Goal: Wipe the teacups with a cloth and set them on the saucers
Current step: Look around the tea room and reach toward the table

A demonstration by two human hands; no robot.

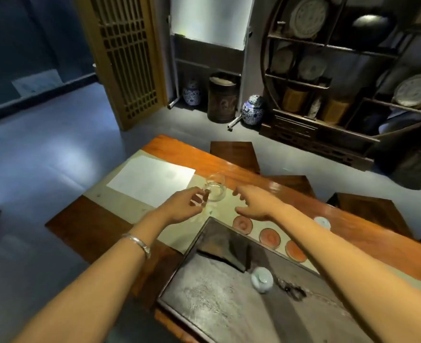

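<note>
Both hands open and holding nothing, left hand (189,201) touching a glass jug (216,188) near the table's far edge, right hand (254,203) above the saucers (268,237), teacup (261,279) on the tray (204,300): risk of knocking the jug over or clipping a saucer.

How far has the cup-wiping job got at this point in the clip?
Done: nothing visibly. The three saucers all sit bare. In hand: the left hand is at the glass pitcher, though actual grip is unclear; the right hand reaches open beside it. Left: one teacup sits on the tray, another on the table; no wiping has visibly begun.
</note>
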